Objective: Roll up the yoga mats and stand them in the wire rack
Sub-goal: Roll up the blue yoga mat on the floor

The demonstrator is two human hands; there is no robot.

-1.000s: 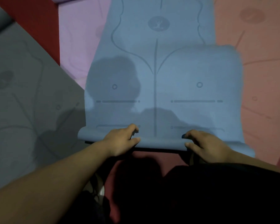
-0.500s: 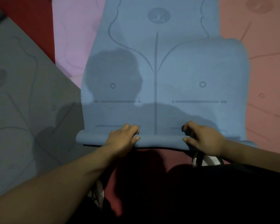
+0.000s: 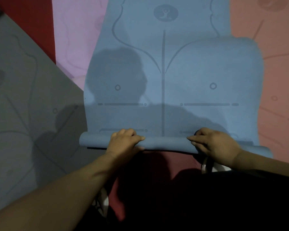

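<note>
A blue yoga mat [image 3: 173,72] with printed alignment lines lies flat in front of me, running away from me. Its near end is curled into a thin roll [image 3: 165,144] across the view. My left hand [image 3: 123,142] grips the roll left of the centre line, fingers curled over the top. My right hand [image 3: 213,144] grips it on the right in the same way. The roll's right end sticks out past my right wrist. No wire rack is in view.
A grey mat [image 3: 27,105] lies at an angle on the left, a purple mat [image 3: 77,30] behind it and a salmon mat [image 3: 280,72] on the right, all unrolled. Dark red floor [image 3: 165,164] shows between the roll and my legs.
The roll has turned a little further up the blue mat, and both hands have moved forward with it. The roll looks slightly thicker.
</note>
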